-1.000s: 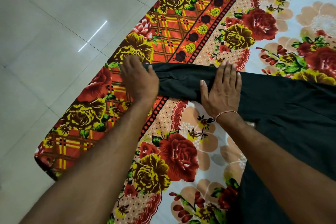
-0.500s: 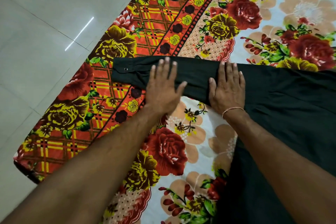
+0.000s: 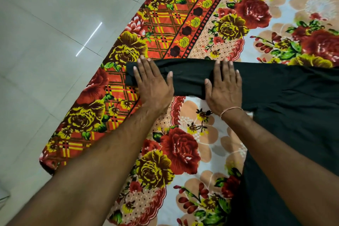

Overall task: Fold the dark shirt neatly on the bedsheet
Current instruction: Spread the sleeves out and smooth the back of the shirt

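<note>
The dark shirt [image 3: 286, 101] lies spread on the flowered bedsheet [image 3: 183, 148], its body at the right and one sleeve [image 3: 189, 79] stretched out to the left. My left hand [image 3: 153, 83] lies flat, fingers apart, on the sleeve's cuff end. My right hand [image 3: 224, 86] presses flat on the sleeve nearer the shoulder. A thin thread band circles my right wrist. Neither hand grips the cloth; both palms rest on it. My forearms hide part of the sheet and the shirt's lower edge.
The bedsheet lies on a white tiled floor [image 3: 45, 51], which fills the left side. The sheet's orange checked border [image 3: 165, 24] runs diagonally; its corner [image 3: 45, 163] is at the lower left.
My left hand has slid left along the sleeve, from its middle back to the cuff end. My right hand has stayed near the shoulder. The view has shifted slightly.
</note>
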